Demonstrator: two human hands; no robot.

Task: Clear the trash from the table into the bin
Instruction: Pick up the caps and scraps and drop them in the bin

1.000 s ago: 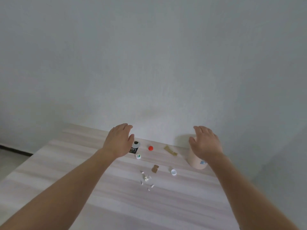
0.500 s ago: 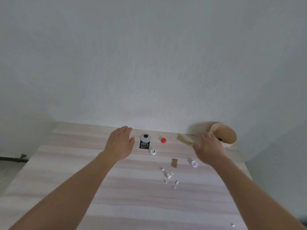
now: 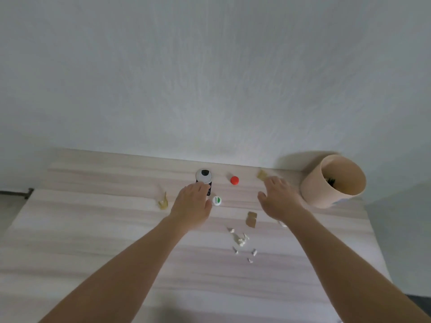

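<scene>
Trash lies scattered on the pale wooden table (image 3: 93, 229). My left hand (image 3: 192, 203) hovers open, its fingertips over a black-and-white carton (image 3: 204, 176). A white and green cap (image 3: 217, 200) sits just right of that hand. A red cap (image 3: 234, 180) lies further back. My right hand (image 3: 278, 199) is open, palm down, with a brown scrap (image 3: 262, 174) just beyond its fingers. A brown paper piece (image 3: 251, 219) and several white crumbs (image 3: 241, 240) lie between my forearms. The beige round bin (image 3: 326, 194) stands at the back right.
A yellowish wrapper (image 3: 163, 202) lies left of my left hand. A white wall (image 3: 210, 78) rises directly behind the table. The table's right edge runs close to the bin, with grey floor (image 3: 401, 229) beyond.
The view has tilted down and shifted, bringing the bin and the yellowish wrapper fully into sight. Both hands have dropped closer to the table; the left now overlaps the carton.
</scene>
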